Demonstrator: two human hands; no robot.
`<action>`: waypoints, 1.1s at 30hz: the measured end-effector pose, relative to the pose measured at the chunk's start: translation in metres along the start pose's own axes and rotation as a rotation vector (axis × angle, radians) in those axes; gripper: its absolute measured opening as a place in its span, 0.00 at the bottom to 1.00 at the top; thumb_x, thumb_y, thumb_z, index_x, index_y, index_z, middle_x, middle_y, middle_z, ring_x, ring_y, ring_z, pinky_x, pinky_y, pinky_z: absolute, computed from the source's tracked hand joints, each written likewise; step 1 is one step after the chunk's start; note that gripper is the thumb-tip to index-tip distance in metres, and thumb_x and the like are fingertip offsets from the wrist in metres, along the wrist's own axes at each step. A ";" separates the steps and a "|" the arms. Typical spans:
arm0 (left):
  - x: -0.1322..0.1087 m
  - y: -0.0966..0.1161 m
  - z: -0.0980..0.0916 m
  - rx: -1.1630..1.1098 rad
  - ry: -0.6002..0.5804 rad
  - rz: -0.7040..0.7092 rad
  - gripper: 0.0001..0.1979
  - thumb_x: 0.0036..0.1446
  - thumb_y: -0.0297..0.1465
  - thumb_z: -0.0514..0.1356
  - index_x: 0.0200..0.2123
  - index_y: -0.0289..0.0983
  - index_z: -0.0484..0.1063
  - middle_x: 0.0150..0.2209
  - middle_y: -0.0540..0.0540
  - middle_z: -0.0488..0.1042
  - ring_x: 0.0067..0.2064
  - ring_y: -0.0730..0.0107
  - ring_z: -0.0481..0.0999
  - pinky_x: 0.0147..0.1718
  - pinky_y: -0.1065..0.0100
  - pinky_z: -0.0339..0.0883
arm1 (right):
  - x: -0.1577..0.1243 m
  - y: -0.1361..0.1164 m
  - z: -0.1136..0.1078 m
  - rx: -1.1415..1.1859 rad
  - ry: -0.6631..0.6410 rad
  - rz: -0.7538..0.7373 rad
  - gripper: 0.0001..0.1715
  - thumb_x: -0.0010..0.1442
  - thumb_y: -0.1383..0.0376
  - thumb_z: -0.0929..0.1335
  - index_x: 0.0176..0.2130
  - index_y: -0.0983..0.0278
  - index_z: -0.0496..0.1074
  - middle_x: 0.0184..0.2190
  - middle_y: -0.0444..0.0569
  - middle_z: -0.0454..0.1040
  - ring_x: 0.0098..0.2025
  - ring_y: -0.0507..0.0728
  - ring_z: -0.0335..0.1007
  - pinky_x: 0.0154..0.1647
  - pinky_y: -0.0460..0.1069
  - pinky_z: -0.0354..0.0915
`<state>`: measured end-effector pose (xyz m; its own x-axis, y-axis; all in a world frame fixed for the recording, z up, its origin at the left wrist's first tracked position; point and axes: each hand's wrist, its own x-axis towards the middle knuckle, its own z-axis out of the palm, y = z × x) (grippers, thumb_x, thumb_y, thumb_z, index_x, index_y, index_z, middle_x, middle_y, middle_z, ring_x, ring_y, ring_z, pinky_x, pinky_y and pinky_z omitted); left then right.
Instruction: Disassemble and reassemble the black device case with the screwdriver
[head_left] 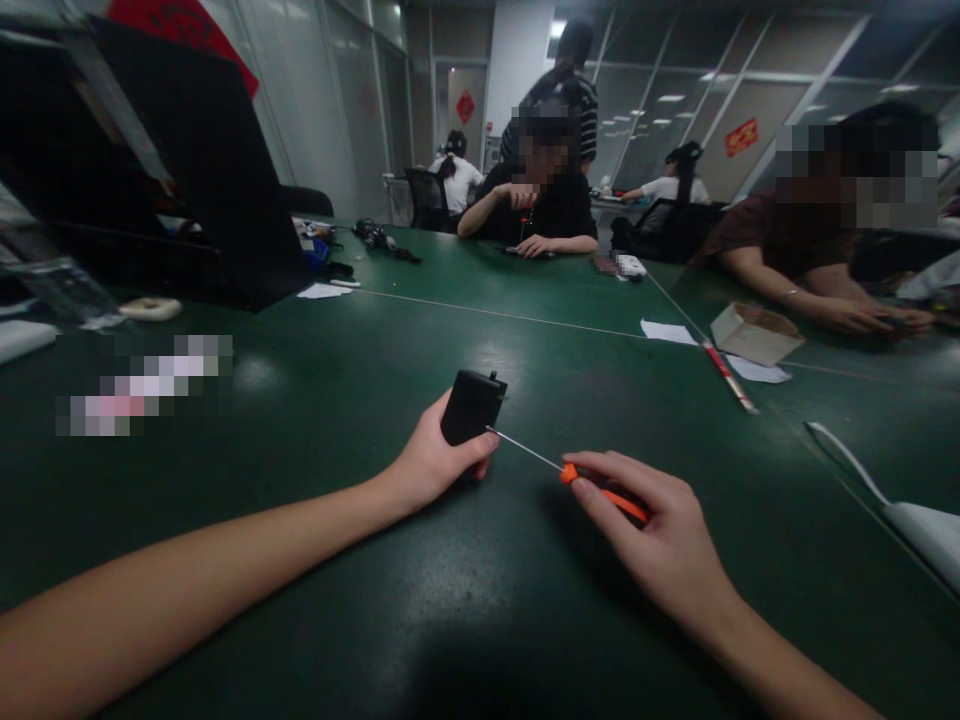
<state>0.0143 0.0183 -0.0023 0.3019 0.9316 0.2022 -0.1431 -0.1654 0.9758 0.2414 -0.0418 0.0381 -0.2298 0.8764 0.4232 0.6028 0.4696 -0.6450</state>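
Note:
My left hand grips a small black box-shaped device that stands on the dark green table. My right hand is closed round the orange handle of a thin screwdriver. Its metal shaft runs up and left, and the tip meets the lower right side of the black device, close to my left thumb.
A large black case stands at the far left. A small cardboard box, paper slips and a red-and-white pen lie at the right. A white object sits at the right edge. Other people sit across the table.

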 end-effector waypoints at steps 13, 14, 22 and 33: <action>-0.001 -0.002 -0.001 0.050 0.013 0.002 0.16 0.55 0.37 0.66 0.39 0.37 0.63 0.28 0.52 0.70 0.23 0.73 0.71 0.24 0.69 0.64 | -0.003 -0.003 0.002 0.003 -0.008 0.020 0.11 0.59 0.62 0.71 0.43 0.61 0.79 0.39 0.48 0.82 0.39 0.58 0.78 0.42 0.50 0.72; -0.001 -0.002 -0.001 0.049 0.009 0.004 0.16 0.55 0.37 0.66 0.39 0.37 0.63 0.28 0.52 0.70 0.23 0.73 0.71 0.24 0.69 0.64 | -0.003 -0.003 0.003 -0.020 -0.010 -0.003 0.11 0.60 0.62 0.71 0.43 0.61 0.79 0.39 0.49 0.82 0.39 0.58 0.78 0.42 0.51 0.72; -0.002 0.005 0.003 0.062 -0.001 0.008 0.16 0.54 0.36 0.66 0.39 0.37 0.62 0.27 0.52 0.70 0.23 0.73 0.70 0.23 0.70 0.64 | 0.000 0.001 0.000 -0.027 -0.024 0.044 0.14 0.65 0.60 0.66 0.43 0.62 0.79 0.29 0.48 0.81 0.30 0.57 0.78 0.34 0.50 0.73; -0.002 -0.001 0.001 0.088 0.000 0.006 0.18 0.53 0.36 0.66 0.41 0.37 0.63 0.29 0.51 0.71 0.23 0.73 0.71 0.24 0.69 0.65 | -0.002 0.003 0.001 -0.061 -0.038 0.008 0.14 0.66 0.61 0.66 0.44 0.64 0.79 0.28 0.47 0.81 0.28 0.56 0.78 0.33 0.49 0.73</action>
<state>0.0145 0.0168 -0.0033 0.3015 0.9305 0.2083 -0.0614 -0.1990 0.9781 0.2430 -0.0421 0.0353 -0.2532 0.8840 0.3929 0.6501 0.4562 -0.6077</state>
